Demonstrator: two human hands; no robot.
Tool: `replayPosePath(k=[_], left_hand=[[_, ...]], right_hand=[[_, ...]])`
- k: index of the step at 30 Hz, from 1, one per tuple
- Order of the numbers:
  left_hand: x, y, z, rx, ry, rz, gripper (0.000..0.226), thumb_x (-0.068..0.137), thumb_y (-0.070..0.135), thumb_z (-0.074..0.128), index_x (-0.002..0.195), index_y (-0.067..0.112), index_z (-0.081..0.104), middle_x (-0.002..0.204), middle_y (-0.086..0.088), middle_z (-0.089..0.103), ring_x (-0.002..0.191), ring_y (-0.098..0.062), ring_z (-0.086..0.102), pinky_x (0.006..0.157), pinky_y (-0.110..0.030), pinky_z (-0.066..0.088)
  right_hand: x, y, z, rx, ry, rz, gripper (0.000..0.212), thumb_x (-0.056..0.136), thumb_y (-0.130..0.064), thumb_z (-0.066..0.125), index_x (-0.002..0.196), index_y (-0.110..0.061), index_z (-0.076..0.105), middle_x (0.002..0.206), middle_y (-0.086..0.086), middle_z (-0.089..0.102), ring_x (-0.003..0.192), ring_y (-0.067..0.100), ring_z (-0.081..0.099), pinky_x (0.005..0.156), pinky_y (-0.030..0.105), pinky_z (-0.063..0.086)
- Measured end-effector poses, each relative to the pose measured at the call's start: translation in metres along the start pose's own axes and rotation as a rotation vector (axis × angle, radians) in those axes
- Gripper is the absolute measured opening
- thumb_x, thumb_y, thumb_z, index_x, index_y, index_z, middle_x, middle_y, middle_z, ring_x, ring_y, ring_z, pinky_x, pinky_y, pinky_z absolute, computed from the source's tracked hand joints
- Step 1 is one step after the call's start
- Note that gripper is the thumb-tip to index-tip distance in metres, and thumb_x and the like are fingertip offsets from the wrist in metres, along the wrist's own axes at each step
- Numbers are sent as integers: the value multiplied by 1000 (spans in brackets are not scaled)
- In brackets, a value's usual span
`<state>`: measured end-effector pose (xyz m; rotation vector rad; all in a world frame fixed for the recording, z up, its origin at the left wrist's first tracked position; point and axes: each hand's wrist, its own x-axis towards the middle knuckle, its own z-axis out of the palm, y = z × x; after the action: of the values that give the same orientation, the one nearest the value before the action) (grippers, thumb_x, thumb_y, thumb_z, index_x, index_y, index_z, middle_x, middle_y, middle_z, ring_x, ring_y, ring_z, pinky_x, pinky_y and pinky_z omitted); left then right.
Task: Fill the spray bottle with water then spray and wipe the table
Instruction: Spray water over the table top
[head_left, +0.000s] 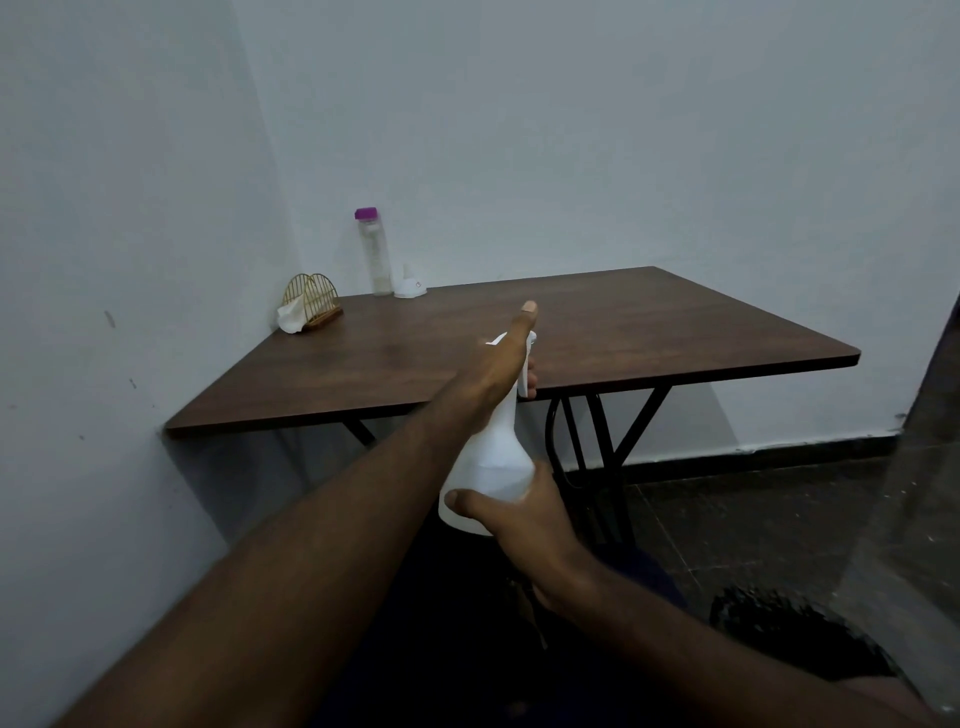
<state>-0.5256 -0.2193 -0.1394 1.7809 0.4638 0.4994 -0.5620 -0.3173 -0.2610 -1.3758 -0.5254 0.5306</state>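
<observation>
The white spray bottle (493, 457) is held in the air in front of the near edge of the brown worktop (649, 332), with its head about level with that edge. The left hand (501, 358) grasps the sprayer head, one digit stretched forward along the top and the others curled under at the trigger. The right hand (524, 519) cups the base with the thumb across the front. The body looks partly filled, so the step in hand is probably the spraying. The nozzle sits low and close to the edge, so a squeeze may send mist under or short of the surface rather than onto it. If the head is not screwed down fully, tilting the bottle could let water leak over the fingers and loosen the grip. A wide spray toward the far-left corner would soak the tissue (291, 319) in the gold wire napkin holder (311, 301), which seems the only wiping material in sight. The purple-capped clear bottle (376, 260) stands nearby and could be knocked during wiping.
</observation>
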Motion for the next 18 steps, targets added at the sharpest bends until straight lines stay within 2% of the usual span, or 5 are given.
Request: replayPosePath(k=[4, 8, 13, 15, 18], left_hand=[[-2, 1, 0, 19, 9, 25, 66, 90, 70, 36, 112, 14, 65, 98, -20, 68, 80, -19, 66, 60, -22, 53], [-5, 5, 1, 46, 98, 36, 53, 94, 64, 35, 110, 23, 63, 79, -2, 56, 67, -13, 56, 59, -26, 52], [0, -2, 1, 41, 31, 54, 61, 94, 64, 33, 116, 17, 64, 80, -11, 62, 79, -19, 66, 51, -14, 49], [2, -6, 1, 73, 2, 57, 72, 92, 68, 31, 104, 8, 68, 91, -12, 68, 87, -21, 69, 55, -14, 48], [4, -9, 0, 106, 8, 65, 83, 88, 75, 29, 92, 4, 71, 88, -14, 72, 87, -17, 69, 81, -27, 50]], right_hand=[[-4, -2, 0, -24, 9, -9, 87, 52, -35, 93, 126, -25, 47, 116, -1, 65, 101, 15, 69, 76, 35, 63], [-8, -5, 1, -29, 6, -19, 87, 54, -32, 91, 127, -24, 44, 115, -3, 64, 100, 13, 68, 77, 36, 62], [-5, -2, 1, -31, 19, -9, 91, 49, -38, 91, 127, -26, 45, 117, -2, 64, 101, 14, 67, 76, 36, 63], [-4, 1, 1, -7, 16, 11, 94, 46, -39, 91, 127, -26, 45, 117, -1, 64, 102, 16, 67, 78, 38, 62], [-2, 4, 3, 7, -2, 25, 95, 47, -39, 93, 129, -24, 48, 117, 0, 66, 103, 17, 69, 78, 38, 62]])
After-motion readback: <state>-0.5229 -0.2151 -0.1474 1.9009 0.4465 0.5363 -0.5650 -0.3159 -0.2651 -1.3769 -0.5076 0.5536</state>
